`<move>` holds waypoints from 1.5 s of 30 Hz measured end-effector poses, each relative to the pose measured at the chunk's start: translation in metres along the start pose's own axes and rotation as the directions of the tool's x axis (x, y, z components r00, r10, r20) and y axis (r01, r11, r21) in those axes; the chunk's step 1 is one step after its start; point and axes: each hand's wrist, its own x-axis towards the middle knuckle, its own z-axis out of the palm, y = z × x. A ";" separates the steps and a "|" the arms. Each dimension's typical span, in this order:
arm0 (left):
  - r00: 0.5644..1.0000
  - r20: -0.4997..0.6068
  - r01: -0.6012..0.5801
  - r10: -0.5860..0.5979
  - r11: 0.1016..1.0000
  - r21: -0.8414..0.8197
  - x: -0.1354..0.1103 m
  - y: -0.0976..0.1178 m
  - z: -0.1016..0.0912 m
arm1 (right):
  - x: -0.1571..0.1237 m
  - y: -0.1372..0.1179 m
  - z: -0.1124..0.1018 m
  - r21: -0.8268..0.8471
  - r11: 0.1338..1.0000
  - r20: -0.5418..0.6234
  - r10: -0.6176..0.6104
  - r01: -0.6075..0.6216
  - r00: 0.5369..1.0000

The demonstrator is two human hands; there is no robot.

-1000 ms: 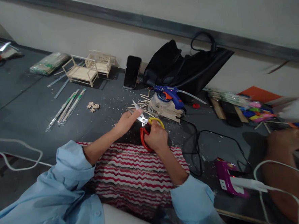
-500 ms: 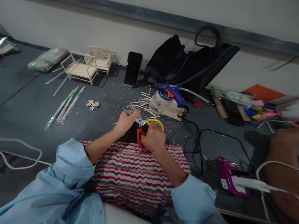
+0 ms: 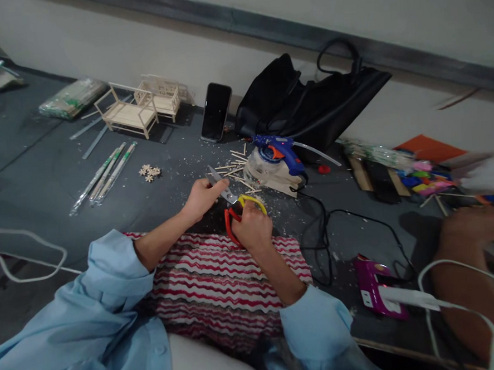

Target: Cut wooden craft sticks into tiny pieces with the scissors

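Observation:
My right hand (image 3: pixel 253 227) grips the red and yellow handles of a pair of scissors (image 3: pixel 235 203), whose steel blades point up and left. My left hand (image 3: pixel 201 198) is closed in a pinch at the blades, its fingertips touching them; what it pinches is too small to make out. Thin wooden sticks (image 3: pixel 234 170) lie scattered just beyond the blades. Both hands work above a red and white striped cloth (image 3: pixel 220 287) over my lap. My sleeves are light blue.
A blue glue gun (image 3: pixel 279 149) rests on a clear tub, its black cord trailing right. A phone (image 3: pixel 216 111), a black bag (image 3: pixel 304 106) and small stick furniture (image 3: pixel 128 111) stand along the wall. Another person's arm (image 3: pixel 468 249) is at right, near a purple power strip (image 3: pixel 374 286).
The scissor blades, apart one second ago, have come together. My left fingertips stay at the blades. The view has shifted slightly.

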 end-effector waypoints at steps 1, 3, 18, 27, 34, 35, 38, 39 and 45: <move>1.000 0.001 -0.014 0.014 1.000 0.017 0.000 0.000 -0.001 | 0.001 0.001 -0.001 -0.003 1.000 -0.009 0.005 -0.005 1.000; 0.999 0.012 -0.033 0.032 0.997 0.063 0.001 0.003 -0.005 | 0.003 0.005 -0.003 -0.017 1.000 -0.030 0.023 -0.024 0.999; 0.950 0.275 -0.301 0.147 0.655 0.693 0.018 0.018 -0.044 | 0.016 0.019 -0.004 0.142 0.983 -0.072 0.126 -0.115 0.989; 0.923 0.346 -0.162 0.170 0.985 -0.052 0.013 0.021 -0.032 | 0.012 0.023 -0.007 0.373 0.925 -0.101 -0.035 0.071 0.994; 0.863 0.387 -0.317 0.324 0.945 -0.084 0.012 0.016 -0.028 | 0.009 0.021 -0.006 0.382 0.909 -0.140 -0.118 0.163 0.983; 0.854 0.390 -0.370 0.345 0.929 -0.010 0.012 0.016 -0.029 | 0.009 0.021 -0.006 0.376 0.912 -0.143 -0.116 0.162 0.983; 0.817 0.395 -0.519 0.419 0.834 0.187 0.012 0.018 -0.030 | 0.011 0.022 -0.006 0.359 0.918 -0.164 -0.119 0.171 0.979; 0.802 0.401 -0.554 0.442 0.802 0.225 0.011 0.019 -0.030 | 0.011 0.022 -0.006 0.355 0.917 -0.175 -0.124 0.180 0.977; 0.778 0.410 -0.602 0.475 0.751 0.272 0.004 0.023 -0.029 | 0.013 0.024 -0.001 0.381 0.896 -0.234 -0.144 0.227 0.961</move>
